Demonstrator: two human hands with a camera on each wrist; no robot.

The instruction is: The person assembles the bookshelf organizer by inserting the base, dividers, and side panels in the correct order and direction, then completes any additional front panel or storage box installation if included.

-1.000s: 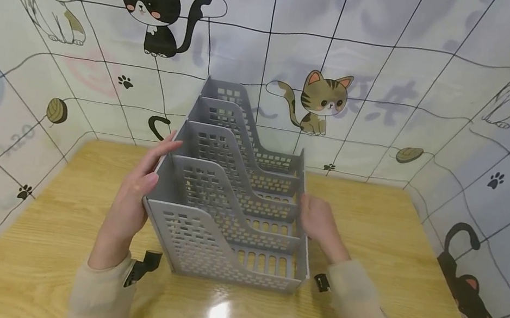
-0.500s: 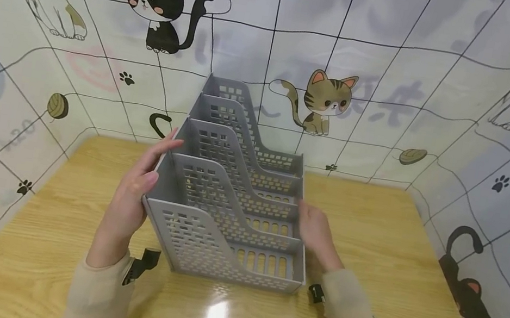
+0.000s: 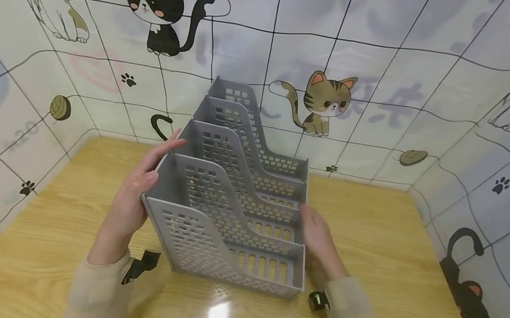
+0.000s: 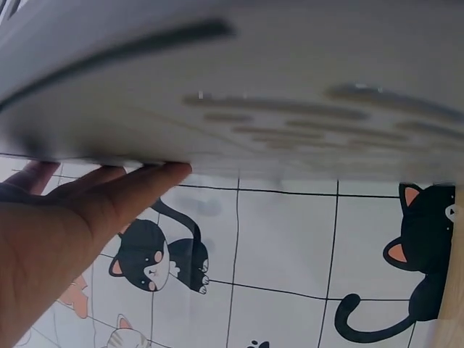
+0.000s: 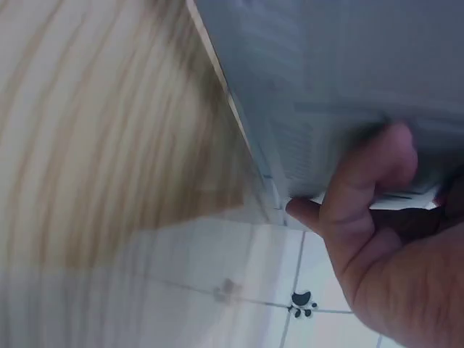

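Note:
A grey plastic file rack [image 3: 234, 200] with several stepped, perforated compartments stands upright on the wooden table. Along its tall left side, my left hand [image 3: 133, 196] lies with straight fingers and the thumb near the edge. The left wrist view has those fingers [image 4: 138, 192] against the blurred grey panel. On the low right side, my right hand [image 3: 319, 240] holds the rack's wall. Seen from the right wrist, a bent digit [image 5: 370, 170] presses the outer face and another finger reaches past the edge. Part of the right fingers is hidden behind the wall.
The wooden table [image 3: 389, 289] extends on both sides of the rack. A white cloth backdrop [image 3: 395, 81] printed with cats and grid lines rises behind and to the sides. Dark wrist straps [image 3: 142, 267] sit at both sleeves.
The rack's far end has swung slightly to the right. My right hand has slid a little toward me along the right wall, while the left hand stays in nearly the same place.

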